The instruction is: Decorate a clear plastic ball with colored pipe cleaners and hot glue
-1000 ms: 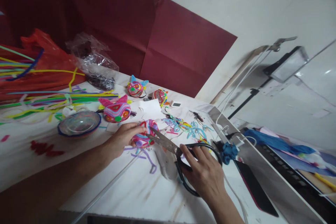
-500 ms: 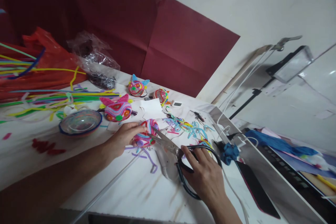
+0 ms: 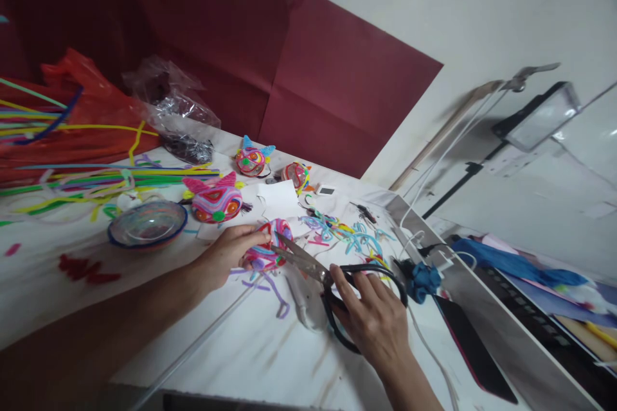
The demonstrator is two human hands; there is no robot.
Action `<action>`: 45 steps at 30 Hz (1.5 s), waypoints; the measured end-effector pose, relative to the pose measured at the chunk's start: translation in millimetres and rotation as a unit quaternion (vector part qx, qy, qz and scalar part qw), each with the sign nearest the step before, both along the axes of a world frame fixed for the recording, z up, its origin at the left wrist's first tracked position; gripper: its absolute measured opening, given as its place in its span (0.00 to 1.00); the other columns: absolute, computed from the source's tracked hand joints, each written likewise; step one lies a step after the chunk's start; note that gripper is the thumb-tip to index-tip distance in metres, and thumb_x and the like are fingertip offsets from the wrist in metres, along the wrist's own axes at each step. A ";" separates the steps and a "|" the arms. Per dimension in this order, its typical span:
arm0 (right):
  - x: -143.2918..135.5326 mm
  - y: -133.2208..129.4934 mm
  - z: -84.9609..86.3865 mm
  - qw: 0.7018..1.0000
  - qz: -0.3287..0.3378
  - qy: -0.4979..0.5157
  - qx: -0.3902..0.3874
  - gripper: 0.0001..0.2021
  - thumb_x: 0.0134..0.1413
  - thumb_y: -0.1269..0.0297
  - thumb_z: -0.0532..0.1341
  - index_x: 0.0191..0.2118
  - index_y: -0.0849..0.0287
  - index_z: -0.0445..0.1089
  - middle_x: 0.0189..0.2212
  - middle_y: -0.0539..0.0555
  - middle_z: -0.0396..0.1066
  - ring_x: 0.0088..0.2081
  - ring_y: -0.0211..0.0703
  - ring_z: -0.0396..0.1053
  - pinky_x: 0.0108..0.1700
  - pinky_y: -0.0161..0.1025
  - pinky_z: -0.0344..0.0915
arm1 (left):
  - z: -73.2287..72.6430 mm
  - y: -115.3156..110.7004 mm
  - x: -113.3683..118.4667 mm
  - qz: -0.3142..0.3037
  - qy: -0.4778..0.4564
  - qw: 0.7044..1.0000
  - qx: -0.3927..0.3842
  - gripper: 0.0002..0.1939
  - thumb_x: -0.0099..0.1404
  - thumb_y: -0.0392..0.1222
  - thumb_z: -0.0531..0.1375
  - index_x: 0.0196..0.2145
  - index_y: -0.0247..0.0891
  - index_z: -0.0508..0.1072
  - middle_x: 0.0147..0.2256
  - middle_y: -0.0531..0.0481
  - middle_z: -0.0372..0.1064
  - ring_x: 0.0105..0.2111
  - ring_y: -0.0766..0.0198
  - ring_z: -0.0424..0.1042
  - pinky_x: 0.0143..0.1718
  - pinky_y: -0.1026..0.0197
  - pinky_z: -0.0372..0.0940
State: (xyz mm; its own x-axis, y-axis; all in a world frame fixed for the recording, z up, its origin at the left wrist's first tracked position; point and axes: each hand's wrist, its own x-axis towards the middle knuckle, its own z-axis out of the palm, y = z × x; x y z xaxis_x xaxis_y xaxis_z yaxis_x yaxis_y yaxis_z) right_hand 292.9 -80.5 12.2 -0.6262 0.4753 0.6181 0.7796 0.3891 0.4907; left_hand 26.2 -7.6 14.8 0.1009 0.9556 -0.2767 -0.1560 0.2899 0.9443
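Observation:
My left hand [image 3: 232,253] grips a striped ornament [image 3: 272,262] of coiled pipe cleaners in pink, purple, blue and red, its thumb on the near side. Black-handled scissors [image 3: 308,264] are in my right hand [image 3: 378,314], fingers through the loops. Their blades are slightly parted, with the tips at the ornament's face, close to my left thumb. Whether a strand lies between the blades is too small to tell. Under the ornament lie purple pipe cleaner scraps [image 3: 276,295] and a pale glue-gun-like tool [image 3: 301,298], partly hidden.
Finished-looking animal heads stand behind, one with pink ears [image 3: 216,200] and one with blue ears [image 3: 251,159]. A clear bowl [image 3: 148,225] with a blue rim is at left, near long pipe cleaners [image 3: 144,174]. Cut scraps [image 3: 359,237], a phone [image 3: 475,350] and a cable lie to the right.
The scissors and my right hand have shifted slightly left and up, bringing the blade tips further over the ornament. My left hand and the ornament stay nearly still.

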 end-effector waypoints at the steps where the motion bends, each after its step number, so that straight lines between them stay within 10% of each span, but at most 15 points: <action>1: 0.4 0.4 -1.9 1.000 0.003 -0.001 0.005 0.16 0.71 0.63 0.51 0.54 0.63 0.70 0.31 0.57 0.70 0.33 0.47 0.64 0.36 0.42 0.56 | -0.3 0.3 -0.1 0.000 0.000 1.000 0.000 0.10 0.52 0.44 0.68 0.30 0.35 0.79 0.28 0.50 0.74 0.20 0.70 0.65 0.18 0.68 0.56; 45: -1.4 1.3 -27.7 0.999 -0.006 0.049 -0.014 0.17 0.65 0.64 0.57 0.57 0.61 0.68 0.33 0.57 0.71 0.34 0.46 0.64 0.35 0.40 0.57 | 0.9 -1.7 -1.4 0.011 -0.035 0.999 -0.007 0.16 0.51 0.49 0.69 0.36 0.37 0.81 0.33 0.47 0.76 0.22 0.65 0.69 0.17 0.67 0.62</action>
